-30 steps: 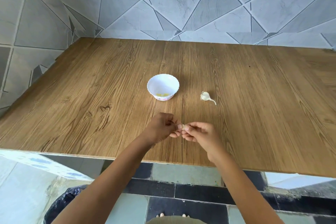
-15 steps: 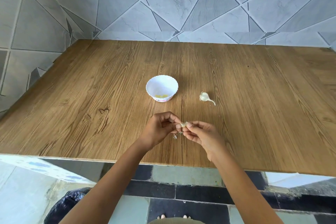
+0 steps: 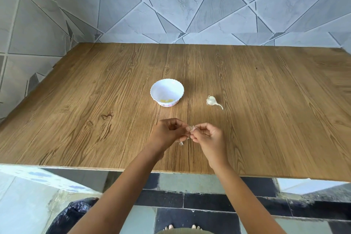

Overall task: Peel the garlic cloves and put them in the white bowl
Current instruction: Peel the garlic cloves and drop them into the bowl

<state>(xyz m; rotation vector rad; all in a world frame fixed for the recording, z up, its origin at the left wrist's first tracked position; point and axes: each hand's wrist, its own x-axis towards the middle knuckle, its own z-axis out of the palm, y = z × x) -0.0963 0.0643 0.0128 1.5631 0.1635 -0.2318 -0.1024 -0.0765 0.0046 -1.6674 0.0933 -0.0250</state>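
Garlic clove, small and pale, is pinched between both hands over the brown wooden worktop. A papery scrap of skin has come away within the last second and shows just under the left hand, so peeling is progressing. Left and right hand curl their fingertips onto it. The white scalloped bowl sits beyond them.

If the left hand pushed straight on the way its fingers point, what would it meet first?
The left hand points rightward: first the clove it pinches, then probably the right hand just behind it.
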